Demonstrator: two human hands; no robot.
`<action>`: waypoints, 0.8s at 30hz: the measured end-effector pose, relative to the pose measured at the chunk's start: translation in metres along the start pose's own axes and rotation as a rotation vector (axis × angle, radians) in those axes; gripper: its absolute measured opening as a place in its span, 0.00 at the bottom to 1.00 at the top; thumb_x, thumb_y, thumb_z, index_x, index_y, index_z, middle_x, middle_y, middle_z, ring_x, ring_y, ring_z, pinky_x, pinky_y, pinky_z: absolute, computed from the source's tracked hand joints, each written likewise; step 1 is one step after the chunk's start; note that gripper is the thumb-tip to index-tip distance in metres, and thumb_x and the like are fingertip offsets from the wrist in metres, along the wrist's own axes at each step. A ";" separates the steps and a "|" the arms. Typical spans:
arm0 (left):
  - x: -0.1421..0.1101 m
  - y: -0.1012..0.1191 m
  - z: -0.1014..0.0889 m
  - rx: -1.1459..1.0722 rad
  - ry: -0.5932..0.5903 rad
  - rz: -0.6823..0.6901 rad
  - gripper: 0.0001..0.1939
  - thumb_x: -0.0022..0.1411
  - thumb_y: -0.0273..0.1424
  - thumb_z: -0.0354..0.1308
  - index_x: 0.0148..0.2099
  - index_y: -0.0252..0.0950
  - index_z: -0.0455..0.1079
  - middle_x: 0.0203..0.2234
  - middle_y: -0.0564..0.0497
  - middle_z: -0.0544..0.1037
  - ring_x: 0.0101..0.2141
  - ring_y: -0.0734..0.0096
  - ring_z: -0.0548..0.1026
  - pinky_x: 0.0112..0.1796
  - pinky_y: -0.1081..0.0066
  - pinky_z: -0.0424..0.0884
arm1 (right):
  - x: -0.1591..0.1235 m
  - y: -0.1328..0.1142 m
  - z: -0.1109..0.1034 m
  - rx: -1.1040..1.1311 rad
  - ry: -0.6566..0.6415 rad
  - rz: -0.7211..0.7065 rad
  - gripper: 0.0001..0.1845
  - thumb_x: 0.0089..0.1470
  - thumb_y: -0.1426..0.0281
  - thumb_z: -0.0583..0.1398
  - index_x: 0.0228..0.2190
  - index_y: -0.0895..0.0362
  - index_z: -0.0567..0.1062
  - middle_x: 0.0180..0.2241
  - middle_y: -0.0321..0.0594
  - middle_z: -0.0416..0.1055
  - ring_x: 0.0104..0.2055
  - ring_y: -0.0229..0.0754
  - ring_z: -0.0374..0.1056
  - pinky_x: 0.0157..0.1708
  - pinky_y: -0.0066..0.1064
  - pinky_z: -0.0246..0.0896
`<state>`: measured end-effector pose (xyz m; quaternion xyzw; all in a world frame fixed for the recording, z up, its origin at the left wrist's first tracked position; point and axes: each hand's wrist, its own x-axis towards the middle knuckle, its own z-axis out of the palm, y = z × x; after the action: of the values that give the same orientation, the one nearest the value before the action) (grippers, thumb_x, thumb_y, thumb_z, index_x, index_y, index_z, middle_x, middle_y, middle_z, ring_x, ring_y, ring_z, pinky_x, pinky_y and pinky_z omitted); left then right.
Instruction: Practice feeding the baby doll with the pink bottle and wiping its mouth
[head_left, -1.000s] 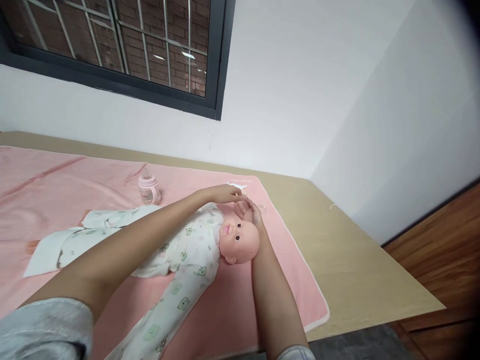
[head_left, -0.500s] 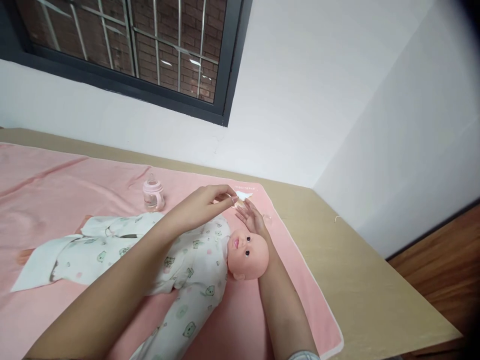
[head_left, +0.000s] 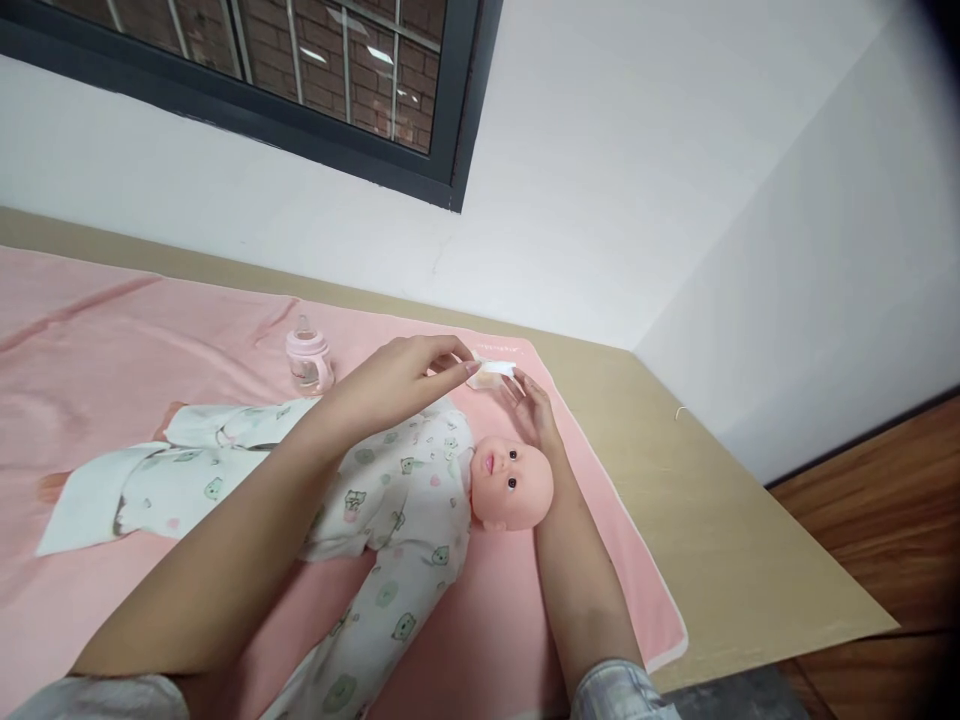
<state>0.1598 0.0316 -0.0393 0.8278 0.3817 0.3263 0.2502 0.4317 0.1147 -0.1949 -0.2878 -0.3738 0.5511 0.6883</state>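
A baby doll [head_left: 513, 484] in white printed clothes [head_left: 405, 480] lies on its back on a pink blanket [head_left: 495, 610]. Beyond its head, my left hand [head_left: 431, 365] pinches the left end of a thin white strip [head_left: 498, 368], cloth or paper. The fingertips of my right hand [head_left: 531, 405] close on the strip's right end, its other fingers loosely curled. Pale, yellowish material shows just under the strip; I cannot tell what it is. My left forearm crosses above the doll's body, and my right forearm passes beside its head.
A pink baby bottle [head_left: 308, 362] with a handle stands upright on the blanket, beyond the doll's legs. The wooden tabletop [head_left: 660, 480] shows at the right and back. Behind it are a white wall [head_left: 570, 200] and a barred window [head_left: 352, 70].
The white strip now appears stretched flat between my hands, which are slightly farther apart. My right hand has moved a little to the right. The camera view has tilted slightly down.
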 end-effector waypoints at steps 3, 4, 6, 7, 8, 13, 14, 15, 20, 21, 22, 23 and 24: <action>0.001 -0.001 0.003 0.040 0.003 -0.011 0.22 0.65 0.50 0.50 0.49 0.41 0.73 0.44 0.50 0.78 0.45 0.59 0.75 0.39 0.69 0.71 | 0.001 -0.020 0.006 -0.081 0.046 -0.067 0.15 0.39 0.63 0.71 0.30 0.56 0.80 0.37 0.38 0.78 0.42 0.39 0.72 0.49 0.31 0.69; 0.002 -0.002 0.004 0.046 0.011 -0.016 0.22 0.65 0.50 0.51 0.51 0.42 0.72 0.44 0.50 0.78 0.45 0.58 0.75 0.40 0.68 0.71 | 0.001 -0.028 0.009 -0.123 0.052 -0.081 0.14 0.37 0.63 0.72 0.28 0.56 0.79 0.35 0.38 0.77 0.39 0.38 0.72 0.45 0.30 0.70; 0.003 -0.003 0.006 0.046 0.023 -0.025 0.24 0.65 0.49 0.52 0.58 0.43 0.66 0.44 0.50 0.78 0.46 0.58 0.75 0.41 0.67 0.71 | 0.000 -0.045 0.018 -0.223 0.046 -0.110 0.14 0.37 0.62 0.72 0.26 0.56 0.79 0.30 0.37 0.76 0.35 0.36 0.70 0.38 0.28 0.70; 0.003 -0.003 0.007 0.043 0.023 -0.028 0.26 0.65 0.49 0.52 0.60 0.43 0.63 0.44 0.49 0.77 0.46 0.58 0.75 0.42 0.66 0.71 | -0.003 -0.054 0.024 -0.274 0.031 -0.128 0.13 0.38 0.62 0.72 0.25 0.56 0.78 0.29 0.36 0.75 0.33 0.35 0.69 0.36 0.27 0.69; 0.004 -0.004 0.007 0.038 0.020 -0.028 0.27 0.65 0.48 0.52 0.61 0.43 0.61 0.45 0.49 0.77 0.47 0.58 0.74 0.42 0.66 0.71 | -0.006 -0.064 0.031 -0.322 0.009 -0.146 0.13 0.38 0.62 0.71 0.25 0.56 0.78 0.28 0.36 0.74 0.32 0.35 0.68 0.34 0.27 0.68; 0.006 -0.010 0.011 0.043 0.014 0.023 0.33 0.63 0.48 0.55 0.66 0.42 0.53 0.52 0.45 0.73 0.52 0.57 0.71 0.49 0.62 0.69 | -0.037 -0.104 0.072 -0.574 -0.215 -0.195 0.11 0.40 0.65 0.72 0.26 0.55 0.76 0.30 0.34 0.72 0.31 0.33 0.67 0.31 0.24 0.65; 0.007 -0.012 0.012 0.036 -0.006 0.038 0.36 0.62 0.47 0.56 0.67 0.41 0.51 0.54 0.45 0.72 0.53 0.57 0.70 0.51 0.62 0.68 | -0.044 -0.109 0.080 -0.633 -0.261 -0.177 0.12 0.41 0.65 0.71 0.26 0.55 0.76 0.30 0.34 0.72 0.31 0.33 0.68 0.32 0.25 0.65; 0.008 -0.013 0.012 0.024 -0.035 0.050 0.38 0.62 0.45 0.57 0.68 0.40 0.49 0.55 0.44 0.71 0.55 0.57 0.69 0.52 0.61 0.67 | -0.051 -0.113 0.088 -0.682 -0.298 -0.159 0.12 0.41 0.65 0.71 0.27 0.55 0.76 0.30 0.34 0.72 0.31 0.33 0.68 0.32 0.26 0.65; 0.013 -0.018 0.009 -0.020 -0.169 0.154 0.34 0.59 0.42 0.59 0.65 0.41 0.58 0.59 0.48 0.68 0.57 0.58 0.67 0.55 0.64 0.64 | -0.074 -0.119 0.116 -0.850 -0.409 -0.164 0.10 0.46 0.65 0.69 0.32 0.54 0.77 0.35 0.36 0.74 0.33 0.34 0.70 0.35 0.27 0.66; 0.013 -0.018 0.008 -0.018 -0.187 0.179 0.31 0.59 0.42 0.60 0.63 0.41 0.62 0.58 0.49 0.69 0.56 0.58 0.68 0.55 0.66 0.64 | -0.077 -0.119 0.119 -0.881 -0.426 -0.187 0.09 0.48 0.65 0.68 0.33 0.54 0.77 0.37 0.36 0.74 0.35 0.35 0.70 0.36 0.28 0.66; 0.013 -0.017 0.006 -0.014 -0.200 0.196 0.28 0.58 0.42 0.60 0.60 0.41 0.66 0.56 0.50 0.71 0.54 0.59 0.69 0.54 0.67 0.64 | -0.080 -0.120 0.122 -0.911 -0.445 -0.209 0.09 0.49 0.65 0.67 0.34 0.54 0.78 0.38 0.37 0.75 0.37 0.36 0.70 0.37 0.29 0.66; 0.013 -0.015 0.005 -0.008 -0.215 0.199 0.25 0.58 0.43 0.61 0.56 0.40 0.70 0.53 0.51 0.74 0.52 0.59 0.71 0.52 0.68 0.65 | -0.082 -0.121 0.125 -0.935 -0.467 -0.230 0.09 0.51 0.65 0.66 0.35 0.53 0.78 0.38 0.37 0.75 0.38 0.37 0.70 0.38 0.30 0.67; 0.013 -0.014 0.003 -0.004 -0.230 0.192 0.23 0.58 0.43 0.61 0.53 0.39 0.72 0.50 0.51 0.76 0.50 0.59 0.72 0.50 0.68 0.66 | -0.085 -0.122 0.127 -0.954 -0.487 -0.248 0.09 0.52 0.66 0.65 0.36 0.53 0.78 0.38 0.38 0.75 0.39 0.38 0.70 0.39 0.30 0.67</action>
<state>0.1619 0.0491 -0.0460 0.8920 0.2691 0.2523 0.2614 0.3825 0.0024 -0.0427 -0.3857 -0.7619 0.2860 0.4347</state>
